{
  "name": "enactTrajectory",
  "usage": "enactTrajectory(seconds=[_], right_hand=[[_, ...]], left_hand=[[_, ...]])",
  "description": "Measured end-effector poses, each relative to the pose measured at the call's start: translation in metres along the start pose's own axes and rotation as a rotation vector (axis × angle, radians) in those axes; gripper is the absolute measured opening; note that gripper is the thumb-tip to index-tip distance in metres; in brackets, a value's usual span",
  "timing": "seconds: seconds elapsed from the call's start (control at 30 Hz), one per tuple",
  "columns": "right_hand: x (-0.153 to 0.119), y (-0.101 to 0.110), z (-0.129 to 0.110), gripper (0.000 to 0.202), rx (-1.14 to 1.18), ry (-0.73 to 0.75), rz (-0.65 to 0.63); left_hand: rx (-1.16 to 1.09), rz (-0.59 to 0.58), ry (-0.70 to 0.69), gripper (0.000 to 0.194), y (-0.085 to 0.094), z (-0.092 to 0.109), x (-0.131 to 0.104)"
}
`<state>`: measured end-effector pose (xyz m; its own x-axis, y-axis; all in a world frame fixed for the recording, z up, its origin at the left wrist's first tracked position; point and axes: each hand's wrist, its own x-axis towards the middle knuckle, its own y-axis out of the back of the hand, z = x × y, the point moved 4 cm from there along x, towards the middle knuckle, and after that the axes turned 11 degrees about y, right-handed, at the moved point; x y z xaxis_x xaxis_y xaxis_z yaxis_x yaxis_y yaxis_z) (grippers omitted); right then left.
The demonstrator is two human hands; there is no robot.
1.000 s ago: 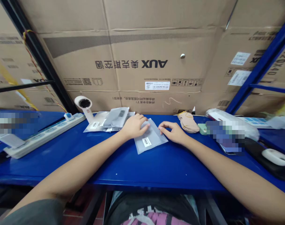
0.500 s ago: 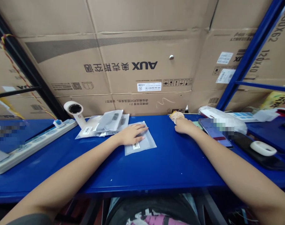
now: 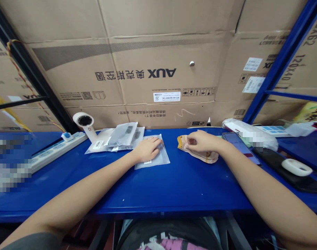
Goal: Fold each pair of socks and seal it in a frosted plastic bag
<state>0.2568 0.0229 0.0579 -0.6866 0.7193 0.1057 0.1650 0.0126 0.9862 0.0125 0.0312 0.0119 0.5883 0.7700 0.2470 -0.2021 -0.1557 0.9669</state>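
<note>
My left hand (image 3: pixel 147 148) lies flat, fingers stretched out, on a frosted plastic bag (image 3: pixel 162 158) with a small white label partly under the palm. My right hand (image 3: pixel 198 141) pinches the near-left part of a flat bundle of beige socks with yellow trim (image 3: pixel 203 156), which rests on the blue table. The fingertips of this hand curl down onto the fabric beside the yellow edge. Left of my left hand, several filled frosted bags (image 3: pixel 124 134) with barcode labels lie in an overlapping pile.
A white handheld fan (image 3: pixel 85 125) stands behind the bags. A long power strip (image 3: pixel 56 151) runs along the left. To the right are a phone (image 3: pixel 240 147), a white plastic-wrapped package (image 3: pixel 252 133) and a white mouse (image 3: pixel 297 167) on a black pad. Cardboard (image 3: pixel 148 45) walls the back.
My right hand has drawn the sock bundle from the table's back toward me, so more of it shows. My left hand and the bag under it have shifted slightly left.
</note>
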Motion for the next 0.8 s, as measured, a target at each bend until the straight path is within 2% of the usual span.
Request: enactTrajectory(seconds=[0.07, 0.17, 0.33, 0.47, 0.57, 0.67, 0.8], right_hand=[[0.003, -0.004, 0.001, 0.022, 0.076, 0.043, 0.075], [0.008, -0.015, 0.000, 0.025, 0.185, 0.098, 0.093], [0.016, -0.029, 0.003, 0.022, 0.148, 0.060, 0.113], [0.018, -0.033, 0.002, 0.025, 0.085, 0.022, 0.116], [0.017, -0.032, -0.003, 0.027, 0.087, 0.003, 0.097], [0.017, -0.031, -0.006, 0.031, 0.082, -0.016, 0.087], [0.017, -0.031, -0.005, 0.026, 0.059, -0.024, 0.083]], left_hand=[[-0.003, 0.015, 0.012, 0.036, 0.000, 0.001, 0.000], [-0.015, 0.072, 0.042, 0.035, 0.004, 0.003, -0.001], [-0.028, 0.150, -0.014, 0.030, 0.011, 0.012, -0.004], [-0.125, 0.027, -0.083, 0.026, 0.003, 0.015, -0.004], [-0.211, -0.069, -0.057, 0.027, -0.004, 0.010, -0.003], [-0.260, -0.094, -0.027, 0.029, -0.005, 0.005, -0.001], [-0.294, -0.105, -0.019, 0.029, -0.005, 0.003, 0.001]])
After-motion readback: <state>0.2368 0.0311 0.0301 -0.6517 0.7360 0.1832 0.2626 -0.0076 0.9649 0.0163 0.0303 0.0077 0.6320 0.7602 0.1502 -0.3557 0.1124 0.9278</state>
